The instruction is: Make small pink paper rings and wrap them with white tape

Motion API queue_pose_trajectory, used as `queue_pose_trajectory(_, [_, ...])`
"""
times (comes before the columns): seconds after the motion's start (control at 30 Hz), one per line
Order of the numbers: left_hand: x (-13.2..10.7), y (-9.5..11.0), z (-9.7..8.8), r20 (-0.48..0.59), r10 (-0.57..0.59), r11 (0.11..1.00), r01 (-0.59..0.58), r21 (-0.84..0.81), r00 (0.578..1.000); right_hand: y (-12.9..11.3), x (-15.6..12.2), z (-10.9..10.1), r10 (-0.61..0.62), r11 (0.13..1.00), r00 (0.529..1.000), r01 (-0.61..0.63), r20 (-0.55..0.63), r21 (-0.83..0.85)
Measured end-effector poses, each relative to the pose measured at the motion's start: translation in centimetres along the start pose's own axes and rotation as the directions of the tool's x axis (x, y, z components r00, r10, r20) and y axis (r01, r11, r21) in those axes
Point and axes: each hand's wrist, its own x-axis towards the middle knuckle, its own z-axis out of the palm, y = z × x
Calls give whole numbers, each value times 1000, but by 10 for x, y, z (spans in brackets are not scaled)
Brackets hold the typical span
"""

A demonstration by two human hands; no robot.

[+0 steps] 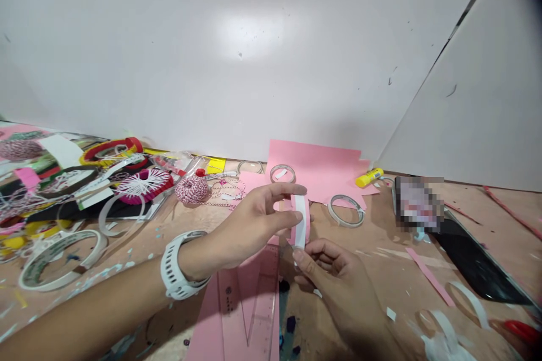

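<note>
A curved pink paper strip point(306, 231) with a white strip point(300, 203) along its face stands upright at the middle of the view. My left hand point(254, 219) pinches it from the left, fingers over its top and thumb on the white strip. My right hand point(339, 279) holds the lower end of the white strip between thumb and fingertips. Whether the white strip is tape or paper, I cannot tell. Just below lies a clear set square point(231, 299) on a pink sheet point(202, 335).
Tape rolls point(346, 211) and cut pink card point(315, 163) lie behind my hands. A yellow glue stick point(369, 177) and a phone point(417, 203) are at right. On the left are a ball of red-and-white twine point(192, 189), a large tape roll point(63, 259) and yarn-wrapped rings point(144, 185).
</note>
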Motion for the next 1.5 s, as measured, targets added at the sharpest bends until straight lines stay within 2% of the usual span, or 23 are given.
queue_pose_trajectory(0.13, [1,-1,1,14,-43,997,44,-57,999,3,1,-2,28,1000,998,-28,52,-5])
queue_pose_trajectory(0.33, [2,-7,2,15,-94,987,95,-132,995,8,4,-4,31,999,999,-31,19,-17])
queue_pose_trajectory(0.5, [-1,-6,6,23,-80,981,83,-175,997,10,4,-6,-14,999,1000,14,5,-30])
queue_pose_trajectory(0.6, [0,-13,10,25,-40,968,45,-249,999,10,7,-9,-46,999,999,46,0,-22])
queue_pose_trajectory(0.77, [3,-37,18,-95,-32,943,-1,-332,995,9,11,-12,-87,996,996,88,-14,6])
queue_pose_trajectory(1.0, [8,-47,17,97,44,972,-20,-234,994,3,15,-12,-95,994,995,96,-19,47])
queue_pose_trajectory(1.17, [12,-44,12,53,94,993,-90,-80,994,0,19,-14,-85,995,996,87,-31,43])
queue_pose_trajectory(1.33, [14,-48,13,168,102,993,-90,-76,980,5,26,-22,-123,992,992,123,-17,-7])
queue_pose_trajectory(1.5, [15,-53,11,87,88,996,-90,29,992,14,31,-23,-73,997,997,73,3,-24])
